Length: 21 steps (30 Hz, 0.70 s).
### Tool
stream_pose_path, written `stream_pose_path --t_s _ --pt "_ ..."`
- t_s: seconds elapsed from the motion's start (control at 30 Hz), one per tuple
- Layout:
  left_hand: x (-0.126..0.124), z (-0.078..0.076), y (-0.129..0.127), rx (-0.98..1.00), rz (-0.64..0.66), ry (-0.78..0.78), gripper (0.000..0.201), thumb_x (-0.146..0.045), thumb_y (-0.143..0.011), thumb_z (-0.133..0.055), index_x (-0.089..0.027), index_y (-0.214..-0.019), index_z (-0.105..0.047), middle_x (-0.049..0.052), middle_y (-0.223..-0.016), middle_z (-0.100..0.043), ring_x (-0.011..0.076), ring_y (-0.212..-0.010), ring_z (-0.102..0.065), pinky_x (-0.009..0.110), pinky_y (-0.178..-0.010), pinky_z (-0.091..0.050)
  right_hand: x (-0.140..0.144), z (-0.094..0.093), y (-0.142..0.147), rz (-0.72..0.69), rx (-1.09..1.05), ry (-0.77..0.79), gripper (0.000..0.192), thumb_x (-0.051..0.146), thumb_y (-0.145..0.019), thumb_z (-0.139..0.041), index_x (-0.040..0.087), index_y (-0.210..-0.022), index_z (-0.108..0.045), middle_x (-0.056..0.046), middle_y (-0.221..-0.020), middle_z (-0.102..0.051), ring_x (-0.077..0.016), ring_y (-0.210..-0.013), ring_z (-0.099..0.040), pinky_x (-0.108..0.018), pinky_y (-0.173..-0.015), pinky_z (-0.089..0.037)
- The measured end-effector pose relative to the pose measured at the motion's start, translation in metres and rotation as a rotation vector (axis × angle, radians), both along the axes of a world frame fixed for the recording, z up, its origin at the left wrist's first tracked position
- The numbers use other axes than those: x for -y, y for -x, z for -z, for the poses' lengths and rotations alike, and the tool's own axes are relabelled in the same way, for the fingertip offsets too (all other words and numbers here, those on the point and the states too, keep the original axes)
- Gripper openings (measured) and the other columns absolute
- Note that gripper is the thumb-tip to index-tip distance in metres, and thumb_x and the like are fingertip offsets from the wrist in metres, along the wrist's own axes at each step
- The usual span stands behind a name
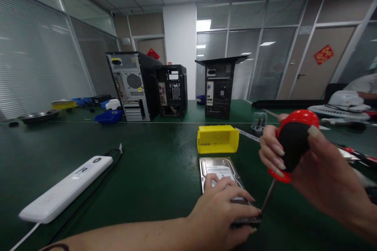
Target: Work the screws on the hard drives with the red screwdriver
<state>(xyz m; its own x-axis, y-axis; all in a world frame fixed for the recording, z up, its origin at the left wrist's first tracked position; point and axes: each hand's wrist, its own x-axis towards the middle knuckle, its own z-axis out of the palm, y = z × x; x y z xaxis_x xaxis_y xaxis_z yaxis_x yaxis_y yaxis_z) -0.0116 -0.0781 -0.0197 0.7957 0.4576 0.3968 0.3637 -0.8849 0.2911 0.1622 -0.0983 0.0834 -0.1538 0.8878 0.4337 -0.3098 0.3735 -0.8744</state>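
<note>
A silver hard drive point(219, 164) lies on the green table in front of me, its white label partly covered. My left hand point(226, 208) lies across the drive's near half and grips it, fingertips at the right edge. In my right hand point(312, 164) is a red and black screwdriver point(294, 141) with a bulky handle. Its thin shaft slants down to the near right corner of the drive, close to my left fingertips. Whether a screw sits at the tip cannot be made out. Just beyond the drive stands a yellow bin point(218, 141) with small parts inside.
A white power strip point(67, 188) with a dark cable lies at left. Three computer cases, a large one point(132, 86), a small one point(173, 90) and one with a loose top point(218, 90), stand behind. A glass jar point(259, 120) and tools lie at right, near another person's arm point(363, 86).
</note>
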Motion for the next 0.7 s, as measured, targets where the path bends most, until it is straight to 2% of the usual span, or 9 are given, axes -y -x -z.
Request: stream_pose_path --t_s 0.1,0.3,0.43,0.57,0.63,0.7 --pt "0.0010 -0.0027 -0.0009 0.014 0.001 0.030 0.023 -0.037 -0.090 -0.052 -0.032 -0.112 -0.057 -0.004 -0.121 -0.059 0.0184 -0.110 -0.049 0.039 -0.090 -0.022 0.0013 0.0008 -0.0009 0.013 0.003 -0.001 0.030 0.048 -0.076 -0.061 0.020 -0.068 -0.057 0.001 -0.064 -0.044 -0.0085 -0.049 -0.042 -0.020 -0.042 -0.038" --pt "-0.0011 -0.0055 -0.0026 -0.023 0.013 0.029 0.024 -0.033 -0.090 -0.051 -0.032 -0.113 -0.056 -0.003 -0.121 -0.058 0.0205 -0.110 -0.049 0.039 -0.089 -0.023 0.0019 -0.0020 0.0003 0.016 -0.066 -0.005 0.026 0.047 -0.081 -0.054 0.023 -0.089 -0.062 -0.003 -0.085 -0.055 -0.0115 -0.059 -0.052 -0.025 -0.053 -0.044" --pt "-0.0015 -0.0059 -0.0035 -0.030 0.020 0.027 0.024 -0.033 -0.090 -0.051 -0.031 -0.113 -0.057 0.000 -0.121 -0.059 0.0220 -0.110 -0.049 0.041 -0.089 -0.022 0.0011 -0.0019 0.0011 -0.085 -0.095 -0.002 0.031 0.051 -0.083 -0.046 0.024 -0.091 -0.059 -0.002 -0.074 -0.055 -0.0128 -0.055 -0.050 -0.027 -0.053 -0.043" --pt "-0.0007 -0.0067 -0.0028 -0.033 0.010 0.014 0.024 -0.034 -0.090 -0.051 -0.032 -0.113 -0.056 -0.002 -0.120 -0.059 0.0206 -0.109 -0.049 0.040 -0.089 -0.023 0.0033 0.0002 -0.0003 -0.194 -0.044 -0.031 0.036 0.056 -0.081 -0.049 0.022 -0.074 -0.058 0.001 -0.060 -0.047 -0.0098 -0.044 -0.040 -0.023 -0.042 -0.033" --pt "-0.0002 -0.0070 -0.0023 -0.036 0.003 -0.004 0.024 -0.033 -0.089 -0.052 -0.032 -0.113 -0.056 -0.002 -0.120 -0.059 0.0202 -0.109 -0.049 0.039 -0.089 -0.023 0.0054 0.0004 -0.0003 -0.186 -0.015 -0.043 0.038 0.055 -0.080 -0.052 0.021 -0.066 -0.057 0.002 -0.058 -0.045 -0.0087 -0.042 -0.037 -0.023 -0.041 -0.031" --pt "0.0001 -0.0068 -0.0021 -0.037 -0.002 -0.014 0.025 -0.032 -0.088 -0.053 -0.032 -0.113 -0.056 -0.003 -0.120 -0.058 0.0197 -0.110 -0.049 0.038 -0.089 -0.024 0.0074 -0.0004 0.0006 -0.132 -0.025 -0.040 0.034 0.053 -0.081 -0.052 0.021 -0.070 -0.059 0.000 -0.065 -0.049 -0.0092 -0.045 -0.041 -0.023 -0.043 -0.034"
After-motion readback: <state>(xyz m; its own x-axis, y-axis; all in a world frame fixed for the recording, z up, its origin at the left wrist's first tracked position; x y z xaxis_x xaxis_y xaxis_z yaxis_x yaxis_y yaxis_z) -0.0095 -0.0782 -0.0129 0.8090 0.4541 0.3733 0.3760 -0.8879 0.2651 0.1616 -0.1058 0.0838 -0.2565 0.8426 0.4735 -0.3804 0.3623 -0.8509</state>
